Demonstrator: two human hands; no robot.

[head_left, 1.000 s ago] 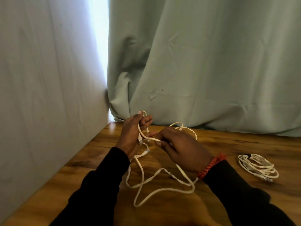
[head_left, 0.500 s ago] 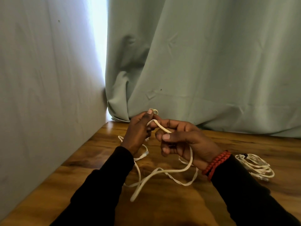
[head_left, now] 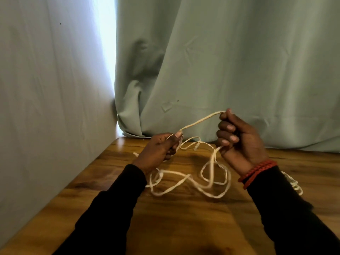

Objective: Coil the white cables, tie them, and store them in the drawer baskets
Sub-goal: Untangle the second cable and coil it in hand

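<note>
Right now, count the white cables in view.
2. One loose cable is stretched between the left hand and right hand; another cable peeks out behind the right sleeve, mostly hidden.

A wooden table (head_left: pixel 184 223) is bounded by a pale wall (head_left: pixel 46 107) at left; a green curtain (head_left: pixel 230 70) is hung behind, daylight admitted between.

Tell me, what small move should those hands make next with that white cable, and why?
Probably bring the right hand back toward the left hand and lay the stretched span there as a loop. A length of the white cable is stretched between the two hands, while the rest lies in loose tangles on the wooden table, so no neat coil shows yet.
</note>
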